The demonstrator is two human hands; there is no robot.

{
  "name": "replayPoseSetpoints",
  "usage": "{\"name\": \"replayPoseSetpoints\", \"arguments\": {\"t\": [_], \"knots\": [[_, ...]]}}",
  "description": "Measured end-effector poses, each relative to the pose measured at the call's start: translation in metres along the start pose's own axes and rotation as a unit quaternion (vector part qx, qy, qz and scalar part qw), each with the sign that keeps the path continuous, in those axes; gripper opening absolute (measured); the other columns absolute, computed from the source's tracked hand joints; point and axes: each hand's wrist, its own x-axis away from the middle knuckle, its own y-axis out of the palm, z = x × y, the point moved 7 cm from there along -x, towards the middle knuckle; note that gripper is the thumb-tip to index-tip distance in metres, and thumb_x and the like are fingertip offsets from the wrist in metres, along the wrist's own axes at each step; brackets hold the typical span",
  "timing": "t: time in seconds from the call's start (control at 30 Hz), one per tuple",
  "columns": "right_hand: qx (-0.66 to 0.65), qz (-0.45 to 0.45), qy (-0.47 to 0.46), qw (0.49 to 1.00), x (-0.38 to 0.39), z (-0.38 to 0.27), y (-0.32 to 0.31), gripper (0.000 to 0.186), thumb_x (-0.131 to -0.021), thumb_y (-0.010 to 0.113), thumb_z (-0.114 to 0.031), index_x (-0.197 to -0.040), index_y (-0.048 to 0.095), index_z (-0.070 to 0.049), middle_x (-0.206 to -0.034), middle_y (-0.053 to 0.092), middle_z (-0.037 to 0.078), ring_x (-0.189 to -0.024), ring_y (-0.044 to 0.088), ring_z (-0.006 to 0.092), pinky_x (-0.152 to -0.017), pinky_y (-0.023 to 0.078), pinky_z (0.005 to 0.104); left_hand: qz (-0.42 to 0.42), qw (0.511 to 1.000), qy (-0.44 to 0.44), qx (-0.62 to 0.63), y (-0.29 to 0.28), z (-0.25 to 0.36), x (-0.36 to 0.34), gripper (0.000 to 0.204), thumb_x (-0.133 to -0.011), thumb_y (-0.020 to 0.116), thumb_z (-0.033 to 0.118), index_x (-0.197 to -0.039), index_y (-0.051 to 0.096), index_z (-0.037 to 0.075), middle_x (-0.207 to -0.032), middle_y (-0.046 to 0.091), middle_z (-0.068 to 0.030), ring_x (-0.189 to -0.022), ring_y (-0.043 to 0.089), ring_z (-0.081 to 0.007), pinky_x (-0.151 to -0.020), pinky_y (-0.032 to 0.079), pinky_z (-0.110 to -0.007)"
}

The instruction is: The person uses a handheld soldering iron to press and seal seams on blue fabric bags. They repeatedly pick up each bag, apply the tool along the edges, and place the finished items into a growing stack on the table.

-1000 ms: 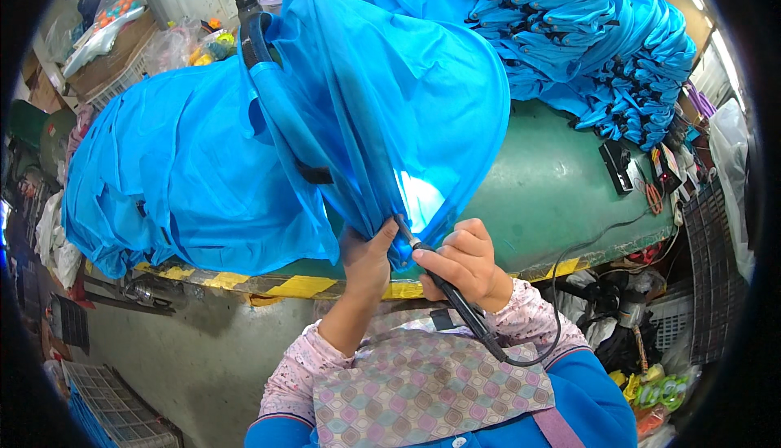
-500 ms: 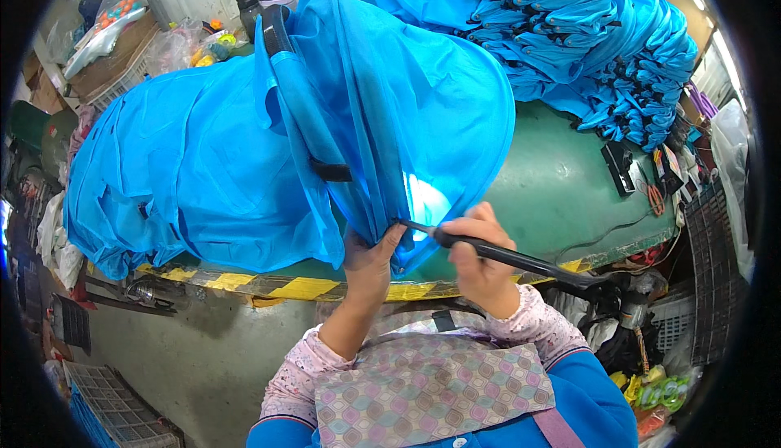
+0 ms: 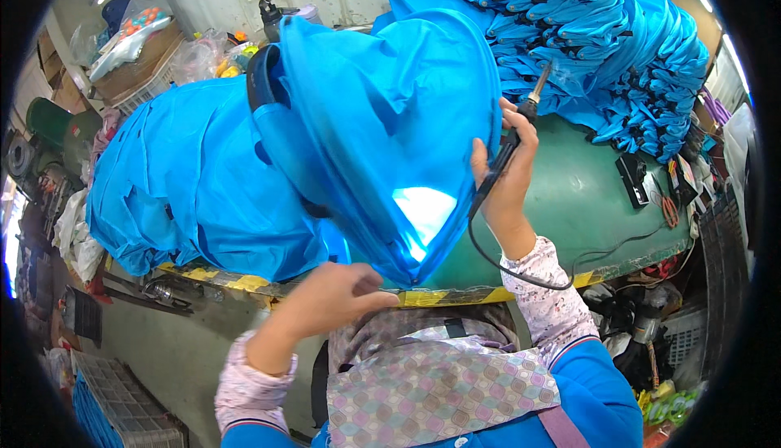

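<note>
My right hand (image 3: 511,167) grips a black corded tool (image 3: 504,151) with a metal tip pointing up, beside the right rim of a blue fabric hood (image 3: 374,98). The hood has a curved edge, a dark band at its left and a bright patch of light near its lower point. My left hand (image 3: 338,293), fingers loosely curved and thumb stretched out, is below that point at the front edge and appears to hold nothing. More blue fabric pieces (image 3: 187,179) lie along the left of the green table (image 3: 573,196).
Stacked blue folded pieces (image 3: 569,33) fill the back right. Black devices (image 3: 630,179) with cords sit at the table's right. Boxes and bags (image 3: 146,49) crowd the back left. A grey crate (image 3: 122,399) stands on the floor (image 3: 195,350) at lower left, below the striped edge (image 3: 248,283).
My right hand has lifted the tool away from the hood's lower point, up and right, tip now upward. My left hand has let go and dropped down-left. The hood has shifted and turned.
</note>
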Motion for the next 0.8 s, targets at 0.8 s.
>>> {"name": "replayPoseSetpoints", "arguments": {"t": [0.8], "knots": [[-0.171, -0.061, -0.195, 0.964, -0.056, -0.085, -0.036, 0.056, -0.080, 0.077, -0.002, -0.128, 0.048, -0.007, -0.136, 0.053, 0.027, -0.120, 0.057, 0.0379, -0.101, 0.046, 0.0455, 0.463, 0.770, 0.406, -0.168, -0.281, 0.130, 0.101, 0.043, -0.094, 0.067, 0.021, -0.133, 0.058, 0.005, -0.118, 0.064, -0.0107, -0.112, 0.060, -0.0184, -0.099, 0.048, -0.034]]}}
